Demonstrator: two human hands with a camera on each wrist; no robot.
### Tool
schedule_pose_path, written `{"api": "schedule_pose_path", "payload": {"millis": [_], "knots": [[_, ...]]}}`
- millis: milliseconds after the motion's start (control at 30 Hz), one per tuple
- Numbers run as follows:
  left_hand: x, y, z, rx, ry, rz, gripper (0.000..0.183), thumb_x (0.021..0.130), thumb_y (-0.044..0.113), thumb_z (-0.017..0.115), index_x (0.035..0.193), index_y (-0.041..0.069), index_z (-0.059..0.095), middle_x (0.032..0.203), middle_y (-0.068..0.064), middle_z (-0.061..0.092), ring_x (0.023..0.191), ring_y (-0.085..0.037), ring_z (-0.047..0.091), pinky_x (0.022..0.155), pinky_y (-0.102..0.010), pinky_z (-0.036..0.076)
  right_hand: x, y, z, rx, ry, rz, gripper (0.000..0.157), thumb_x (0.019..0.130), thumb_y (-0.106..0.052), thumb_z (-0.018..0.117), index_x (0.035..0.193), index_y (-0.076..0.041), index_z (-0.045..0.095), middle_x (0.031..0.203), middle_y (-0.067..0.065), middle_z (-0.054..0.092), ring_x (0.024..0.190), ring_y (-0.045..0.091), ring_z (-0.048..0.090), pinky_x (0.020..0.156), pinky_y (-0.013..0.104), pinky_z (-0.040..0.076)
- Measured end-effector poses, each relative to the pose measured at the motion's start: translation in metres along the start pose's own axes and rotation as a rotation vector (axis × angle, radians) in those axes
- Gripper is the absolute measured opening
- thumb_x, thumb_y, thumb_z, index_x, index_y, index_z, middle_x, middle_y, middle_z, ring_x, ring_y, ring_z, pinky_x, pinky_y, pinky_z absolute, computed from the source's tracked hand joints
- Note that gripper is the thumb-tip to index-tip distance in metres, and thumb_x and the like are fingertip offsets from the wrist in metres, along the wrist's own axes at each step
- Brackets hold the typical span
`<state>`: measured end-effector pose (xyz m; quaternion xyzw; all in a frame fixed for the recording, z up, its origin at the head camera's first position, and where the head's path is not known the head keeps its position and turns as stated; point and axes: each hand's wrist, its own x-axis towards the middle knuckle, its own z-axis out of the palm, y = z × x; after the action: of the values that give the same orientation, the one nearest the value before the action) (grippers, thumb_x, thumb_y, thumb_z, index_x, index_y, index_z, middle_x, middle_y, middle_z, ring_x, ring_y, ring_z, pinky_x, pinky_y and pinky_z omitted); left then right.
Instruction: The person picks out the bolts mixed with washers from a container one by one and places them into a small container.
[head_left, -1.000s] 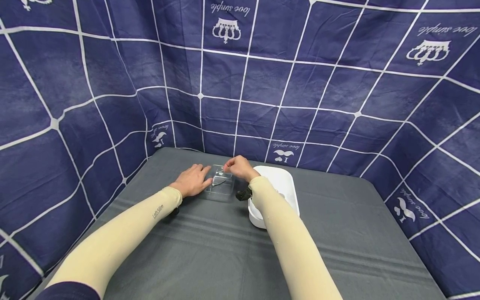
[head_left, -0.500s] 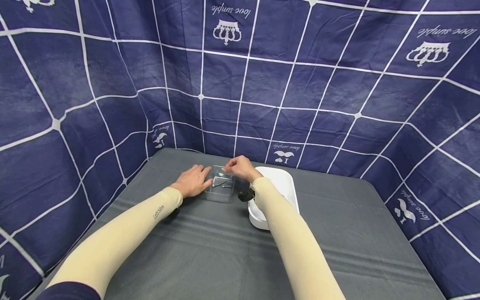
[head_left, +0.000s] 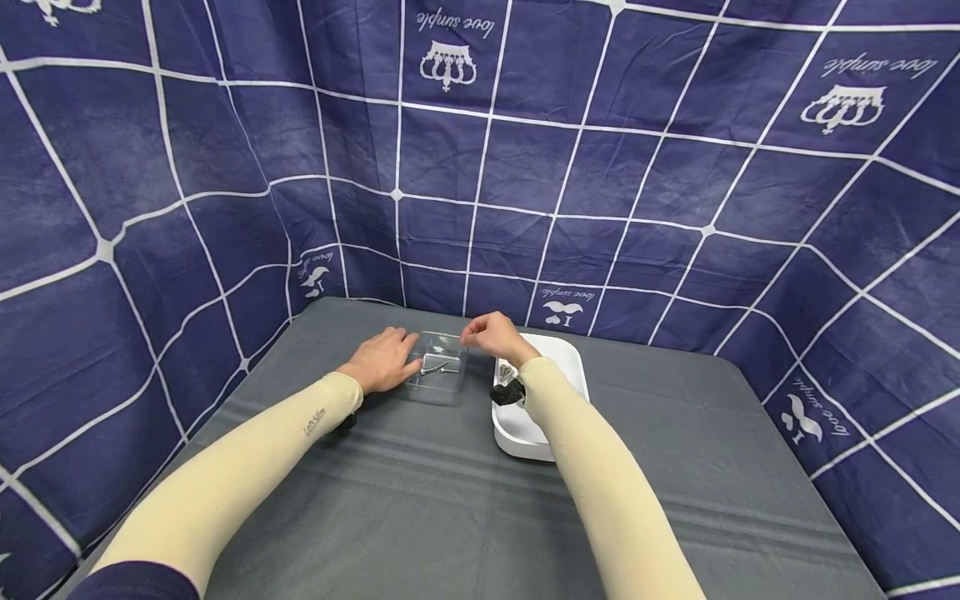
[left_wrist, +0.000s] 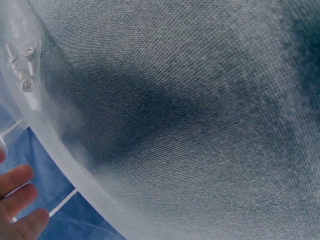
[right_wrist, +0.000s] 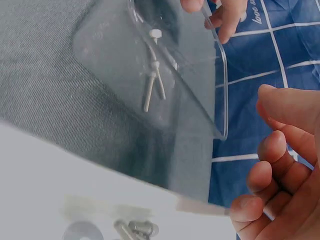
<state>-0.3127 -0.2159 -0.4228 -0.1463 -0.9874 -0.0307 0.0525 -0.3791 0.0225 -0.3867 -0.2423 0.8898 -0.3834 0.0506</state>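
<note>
Left hand [head_left: 380,360] spread at clear plastic box [head_left: 433,393]; socket-head screws [right_wrist: 155,65] inside, between hands. Right hand [head_left: 495,335] loosely curled, nothing visible held. Presumably mid-transfer; next calls for pinching a screw from white tray [head_left: 517,447] under right wrist.

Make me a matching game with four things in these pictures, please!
1. Clear box
2. White tray
3. Hanging cloth
4. Table cover

A. grey, lying flat
B. blue with white lines
C. see-through, with bolts inside
D. stands to the right of the see-through container

Right pairs: 1-C, 2-D, 3-B, 4-A.
</note>
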Motion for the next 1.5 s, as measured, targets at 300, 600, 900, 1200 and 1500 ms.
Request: {"api": "schedule_pose_path", "payload": {"millis": [300,600,900,1200,1500], "knots": [[0.007,0.006,0.002,0.034,0.060,0.051,0.056,0.098,0.039,0.058,0.138,-0.001,0.055,0.127,-0.020,0.057,0.122,-0.037,0.054,0.106,-0.053,0.043,-0.006,0.015,-0.007,0.038,-0.004,0.024,0.009,0.085,-0.016,0.075,0.090,-0.009,0.079,0.078,-0.006,0.072,0.079,0.010,0.056,0.072,0.023,0.044],[0.014,0.018,0.002,0.029,0.062,0.057,0.056,0.098,0.038,0.056,0.139,0.000,0.055,0.131,-0.019,0.056,0.126,-0.035,0.052,0.110,-0.051,0.041,-0.014,0.023,-0.015,0.041,-0.003,0.056,0.011,0.088,-0.014,0.073,0.093,-0.007,0.079,0.086,0.000,0.075,0.085,0.011,0.061,0.079,0.025,0.047],[0.024,0.032,0.003,0.024,0.080,0.095,0.056,0.100,0.039,0.053,0.139,0.000,0.054,0.133,-0.019,0.055,0.129,-0.034,0.050,0.112,-0.049,0.039,-0.021,0.037,-0.025,0.020,0.034,0.071,0.012,0.087,-0.016,0.072,0.093,-0.008,0.078,0.082,0.001,0.072,0.081,0.012,0.058,0.074,0.026,0.045],[0.033,0.048,0.004,0.008,0.077,0.126,0.053,0.101,0.039,0.052,0.139,0.002,0.055,0.133,-0.018,0.055,0.130,-0.033,0.050,0.111,-0.048,0.041,-0.032,0.051,-0.034,0.056,0.062,0.090,0.011,0.087,-0.013,0.073,0.093,-0.005,0.077,0.073,-0.003,0.064,0.077,0.012,0.056,0.074,0.026,0.044],[0.040,0.067,0.002,-0.013,0.109,0.145,0.050,0.098,0.038,0.058,0.135,0.004,0.058,0.127,-0.017,0.057,0.124,-0.033,0.054,0.104,-0.050,0.046,-0.038,0.059,-0.040,0.066,0.074,0.118,0.011,0.088,-0.013,0.072,0.094,-0.005,0.077,0.079,-0.002,0.066,0.080,0.012,0.056,0.076,0.026,0.045]]}}
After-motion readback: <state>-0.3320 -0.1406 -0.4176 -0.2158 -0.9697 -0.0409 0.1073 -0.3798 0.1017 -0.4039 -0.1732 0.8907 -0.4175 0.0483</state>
